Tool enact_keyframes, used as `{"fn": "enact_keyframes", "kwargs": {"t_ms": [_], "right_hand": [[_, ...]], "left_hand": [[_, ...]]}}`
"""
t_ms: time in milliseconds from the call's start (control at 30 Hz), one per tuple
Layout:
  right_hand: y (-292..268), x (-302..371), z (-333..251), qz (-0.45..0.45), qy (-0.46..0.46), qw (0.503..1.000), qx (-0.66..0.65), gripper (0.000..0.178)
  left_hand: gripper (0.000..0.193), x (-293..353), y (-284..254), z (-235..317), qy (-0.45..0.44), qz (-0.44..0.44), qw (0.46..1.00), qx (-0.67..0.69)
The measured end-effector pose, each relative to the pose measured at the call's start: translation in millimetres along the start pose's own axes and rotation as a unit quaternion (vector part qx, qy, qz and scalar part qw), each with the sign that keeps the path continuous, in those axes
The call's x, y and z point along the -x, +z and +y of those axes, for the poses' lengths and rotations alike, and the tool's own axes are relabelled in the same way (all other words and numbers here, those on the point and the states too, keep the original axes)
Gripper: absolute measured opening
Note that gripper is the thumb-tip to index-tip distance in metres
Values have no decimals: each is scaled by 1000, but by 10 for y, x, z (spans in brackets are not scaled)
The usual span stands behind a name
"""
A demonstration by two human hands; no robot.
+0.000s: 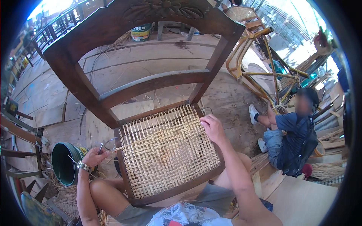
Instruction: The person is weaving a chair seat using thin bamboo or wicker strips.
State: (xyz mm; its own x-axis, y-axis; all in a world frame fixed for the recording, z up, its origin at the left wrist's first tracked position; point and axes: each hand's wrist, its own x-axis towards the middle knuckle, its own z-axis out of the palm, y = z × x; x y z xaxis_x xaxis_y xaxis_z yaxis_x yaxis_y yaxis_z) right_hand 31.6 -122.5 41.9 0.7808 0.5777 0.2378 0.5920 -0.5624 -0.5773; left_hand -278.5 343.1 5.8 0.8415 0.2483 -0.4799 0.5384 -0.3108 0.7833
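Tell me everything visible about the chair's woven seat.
The woven seat is a pale yellow, cane-like open grid set in a dark brown wooden frame. Crosswise weaving fills most of it; near the backrest, mostly lengthwise strips show, with gaps. It faces up toward the camera, front edge nearest the wearer. The right hand touches its right rear edge; the left hand is just left of it, apparently pinching a pale strip.

Dk brn chair frame [154, 86], tan grid-patt. cane seat [169, 154], grn bucket [62, 165]

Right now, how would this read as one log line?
seat: partly woven; left hand: by its left edge; right hand: at its right edge; green bucket: left of seat
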Motion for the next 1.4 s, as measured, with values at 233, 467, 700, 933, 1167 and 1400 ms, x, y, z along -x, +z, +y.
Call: {"fn": "enact_keyframes", "kwargs": {"t_ms": [233, 467, 700, 933, 1167, 1400], "right_hand": [[240, -323, 30, -80, -177, 979, 58, 12], [373, -392, 166, -99, -220, 955, 174, 10], [482, -305, 2, -55, -158, 977, 130, 10], [354, -330, -139, -80, -154, 969, 177, 7], [579, -302, -459, -63, -190, 975, 96, 7], [1134, -617, -1473, -191, -133, 960, -156, 30]], "left_hand": [[30, -3, -5, -9, 10, -10, 1000, 0], [29, -24, 4, 11, 27, -21, 999, 24], [29, 33, -41, -104, 22, 7, 1000, -9], [29, 27, -14, 59, 63, 35, 996, -51], [34, 375, -106, 210, 64, 110, 980, -150], [21, 1743, -420, 1034, 50, 328, 884, -331]]}}
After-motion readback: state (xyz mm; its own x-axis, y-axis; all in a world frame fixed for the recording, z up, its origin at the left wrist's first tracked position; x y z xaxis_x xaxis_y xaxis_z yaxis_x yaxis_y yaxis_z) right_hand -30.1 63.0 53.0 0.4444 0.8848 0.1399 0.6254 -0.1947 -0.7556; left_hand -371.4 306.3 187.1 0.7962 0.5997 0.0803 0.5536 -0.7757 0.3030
